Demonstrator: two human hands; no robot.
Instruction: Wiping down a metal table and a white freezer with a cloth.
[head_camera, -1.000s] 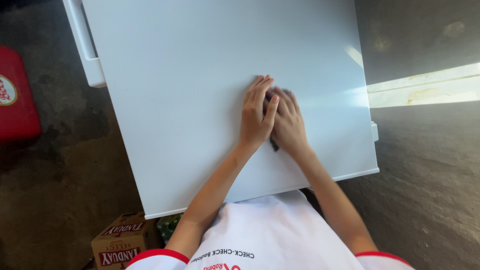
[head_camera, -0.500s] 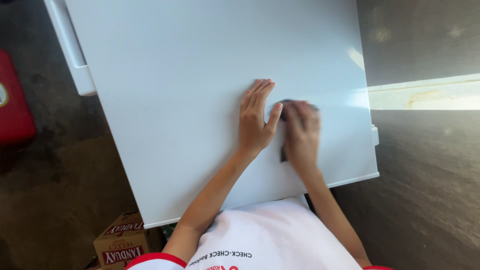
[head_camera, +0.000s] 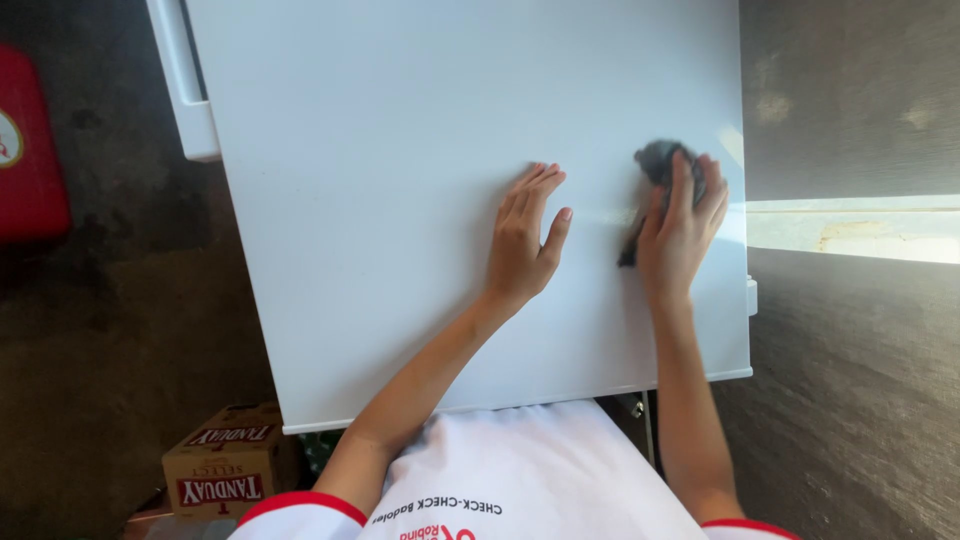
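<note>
A large white appliance top (head_camera: 400, 150) fills the view, with a white handle (head_camera: 185, 90) along its left side. My left hand (head_camera: 525, 240) lies flat on the white surface near the middle, fingers together and pointing away from me. My right hand (head_camera: 680, 225) presses a small dark grey cloth (head_camera: 655, 165) against the surface near the right edge. The cloth shows above and left of my fingers; the rest is hidden under the hand.
A brown cardboard box (head_camera: 225, 470) stands on the dark floor at lower left. A red container (head_camera: 30, 165) sits at the far left. A sunlit pale ledge (head_camera: 850, 230) runs along the right. My white shirt (head_camera: 520, 480) with red sleeve trim fills the bottom.
My right hand has slid the cloth to the right and away from me, separating from the left hand. The left hand has stayed flat in roughly the same spot.
</note>
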